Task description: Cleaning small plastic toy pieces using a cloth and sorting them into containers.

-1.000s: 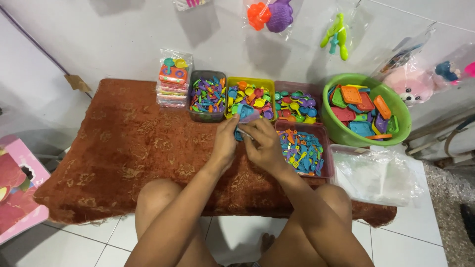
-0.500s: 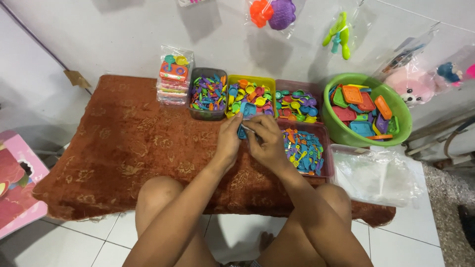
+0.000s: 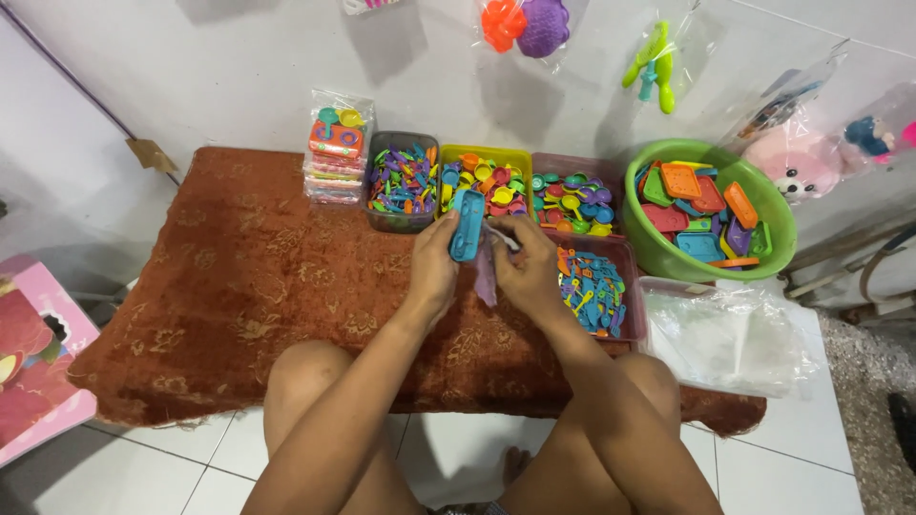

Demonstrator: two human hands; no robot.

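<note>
Head view, looking down over bare knees at a low desk (image 3: 191, 315) draped in a rust-red patterned cloth. Left hand (image 3: 434, 267) raised just above the cloth, fingers closed around a long blue plastic toy piece (image 3: 468, 225), held upright and tilted slightly. Right hand (image 3: 525, 272) close beside it, nearly touching, fingers pinched on a thin pale purple strip (image 3: 486, 277) hanging down between both hands; a small whitish bit at its fingertips, too small to identify. Both hands roughly mid-desk, in front of the row of containers.

Along the back edge, left to right: stack of clear packets of toys (image 3: 336, 162), dark tub of mixed coloured bits (image 3: 403, 181), yellow tub of round spoon-like pieces (image 3: 487, 176), reddish tub of similar pieces (image 3: 572, 195), round green basin (image 3: 778, 229) with flat orange, blue and green tiles. Nearer, just right of the right hand, another reddish tray (image 3: 632, 305) of mostly blue small pieces. Further right, crumpled clear plastic bags (image 3: 725, 334). Bagged toys hanging on the white wall (image 3: 219, 76) behind; pink box (image 3: 33, 362) on the tiled floor at left.
</note>
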